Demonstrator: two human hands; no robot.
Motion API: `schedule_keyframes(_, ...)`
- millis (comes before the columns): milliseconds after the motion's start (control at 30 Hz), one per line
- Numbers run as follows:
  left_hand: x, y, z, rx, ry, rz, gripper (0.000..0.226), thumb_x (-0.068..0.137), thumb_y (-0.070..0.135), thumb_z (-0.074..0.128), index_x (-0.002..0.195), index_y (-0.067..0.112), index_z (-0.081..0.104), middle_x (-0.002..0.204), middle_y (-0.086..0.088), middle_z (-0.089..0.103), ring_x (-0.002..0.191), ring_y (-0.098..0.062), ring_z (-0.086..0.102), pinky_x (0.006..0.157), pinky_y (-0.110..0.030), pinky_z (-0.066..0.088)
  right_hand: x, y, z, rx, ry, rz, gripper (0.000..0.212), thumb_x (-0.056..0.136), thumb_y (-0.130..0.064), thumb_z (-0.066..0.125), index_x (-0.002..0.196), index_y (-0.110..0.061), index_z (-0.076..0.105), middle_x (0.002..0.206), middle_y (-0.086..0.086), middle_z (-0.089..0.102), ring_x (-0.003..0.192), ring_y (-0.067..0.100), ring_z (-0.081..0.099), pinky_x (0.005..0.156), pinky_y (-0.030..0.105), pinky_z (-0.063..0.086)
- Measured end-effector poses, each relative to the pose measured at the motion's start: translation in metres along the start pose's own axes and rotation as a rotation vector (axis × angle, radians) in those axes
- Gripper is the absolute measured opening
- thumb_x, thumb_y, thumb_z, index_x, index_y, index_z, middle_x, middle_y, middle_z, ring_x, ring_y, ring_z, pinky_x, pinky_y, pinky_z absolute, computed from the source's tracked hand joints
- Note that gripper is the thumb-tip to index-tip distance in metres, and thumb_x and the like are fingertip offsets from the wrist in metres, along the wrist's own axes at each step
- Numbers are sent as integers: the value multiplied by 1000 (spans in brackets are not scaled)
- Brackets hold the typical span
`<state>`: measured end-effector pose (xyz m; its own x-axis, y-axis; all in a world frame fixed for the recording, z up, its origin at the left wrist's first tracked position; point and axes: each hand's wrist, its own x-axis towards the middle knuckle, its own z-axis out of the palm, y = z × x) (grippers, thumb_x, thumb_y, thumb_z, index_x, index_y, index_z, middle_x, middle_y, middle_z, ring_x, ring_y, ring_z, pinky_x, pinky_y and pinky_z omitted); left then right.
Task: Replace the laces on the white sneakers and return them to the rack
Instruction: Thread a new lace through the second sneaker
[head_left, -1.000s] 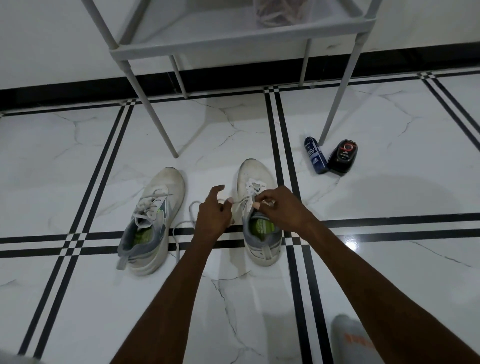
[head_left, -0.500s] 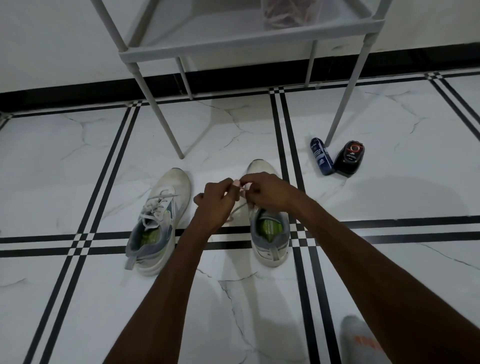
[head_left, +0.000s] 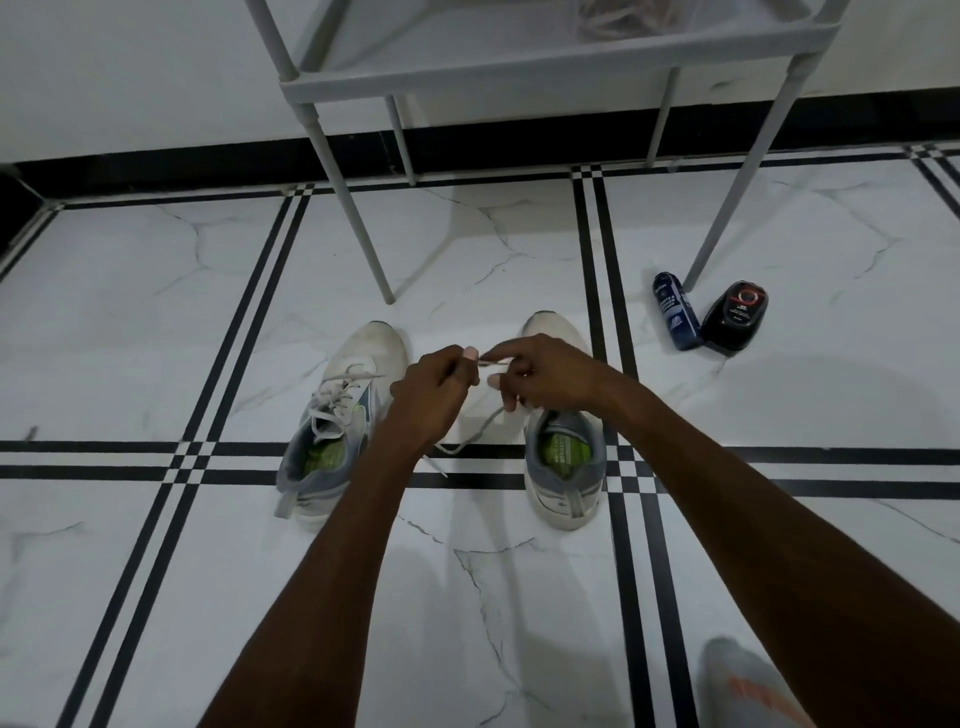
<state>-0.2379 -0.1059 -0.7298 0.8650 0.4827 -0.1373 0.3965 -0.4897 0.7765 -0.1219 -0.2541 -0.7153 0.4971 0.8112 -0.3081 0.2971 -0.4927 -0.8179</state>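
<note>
Hands (head_left: 483, 387) pinching lace (head_left: 470, 434) above sneaker (head_left: 563, 467)

Two sneakers stand side by side on the floor (head_left: 156, 322), toes toward the rack (head_left: 519, 67) behind them. The left sneaker (head_left: 337, 415) lies left of the right sneaker (head_left: 563, 467). Both hands meet above the gap between them, the left hand (head_left: 431, 395) beside the right hand (head_left: 540, 371), with a lace (head_left: 467, 441) trailing down to the floor. Right of the sneakers, by the rack's front right leg, a bottle (head_left: 675, 317) lies touching a small container (head_left: 735, 317).
</note>
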Motion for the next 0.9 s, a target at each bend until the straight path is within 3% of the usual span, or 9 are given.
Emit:
schedule_keyframes(67, 1, 2, 1, 14, -12, 3, 41, 94, 60, 37, 67, 38, 58, 67, 7, 62, 71, -15, 59, 85, -52, 48, 6, 4, 1, 27, 74, 53, 16, 94, -12, 59, 95, -16, 74, 71, -1, 72, 63, 7, 63, 63, 23, 52)
schedule_keyframes(167, -2, -4, -1, 14, 6, -3, 43, 94, 59, 37, 65, 34, 56, 67, 0, 61, 66, -18, 58, 77, -43, 46, 13, 24, -14, 144, 682, 174, 23, 91, 0, 56, 105, -10, 72, 95, 8, 72, 81, 17, 70, 68, 26, 56)
schedule_keyframes(200, -2, -7, -2, 21, 12, -7, 43, 95, 59, 37, 66, 33, 56, 68, -2, 62, 69, -21, 60, 80, -45, 48, 12, 27, -21, 165, 757, 186, 28, 92, -2, 58, 117, -10, 67, 101, 10, 72, 86, 19, 71, 69, 23, 56)
schedule_keyframes(300, -2, -9, -2, 51, -1, -17, 44, 95, 59, 36, 67, 32, 56, 69, -1, 63, 75, -23, 64, 90, -52, 50, 8, 14, -19, 146, 328, 104, 42, 93, -15, 64, 133, -23, 55, 99, 7, 75, 81, 17, 70, 65, 21, 56)
schedule_keyframes(400, -2, 1, 2, 48, -20, 8, 45, 95, 60, 36, 72, 29, 60, 73, 6, 68, 80, -19, 67, 90, -52, 52, 5, -4, 1, -65, 20, 26, 19, 95, -21, 63, 114, -23, 68, 74, -4, 75, 67, 3, 67, 70, 26, 56)
schedule_keyframes(467, -2, 5, 2, 48, -15, 19, 46, 96, 61, 37, 72, 29, 61, 75, 7, 69, 82, -18, 68, 91, -51, 52, 10, 1, 6, -87, 175, 27, 18, 94, -11, 59, 99, -17, 76, 77, 0, 75, 67, 4, 67, 69, 26, 55)
schedule_keyframes(567, -2, -2, -3, 29, 27, -2, 46, 90, 67, 37, 70, 33, 58, 75, 0, 67, 80, -23, 67, 92, -54, 51, 13, 13, -8, 43, 553, 61, 20, 92, -3, 61, 105, -8, 75, 100, 11, 75, 76, 12, 69, 70, 21, 57)
schedule_keyframes(700, -1, -3, -2, 49, 34, 10, 48, 90, 68, 39, 69, 30, 60, 72, 6, 67, 76, -19, 68, 90, -53, 52, 8, 5, -9, -39, 285, -20, 33, 93, -17, 67, 126, -16, 66, 98, 1, 76, 74, -8, 61, 66, 2, 41)
schedule_keyframes(900, -1, 2, 4, 45, 167, 178, 31, 97, 44, 62, 78, 20, 70, 72, 18, 72, 74, -3, 69, 69, -24, 52, 6, -3, 17, -50, 262, -35, 17, 95, -16, 60, 93, -13, 77, 73, 3, 73, 53, -5, 60, 50, 3, 39)
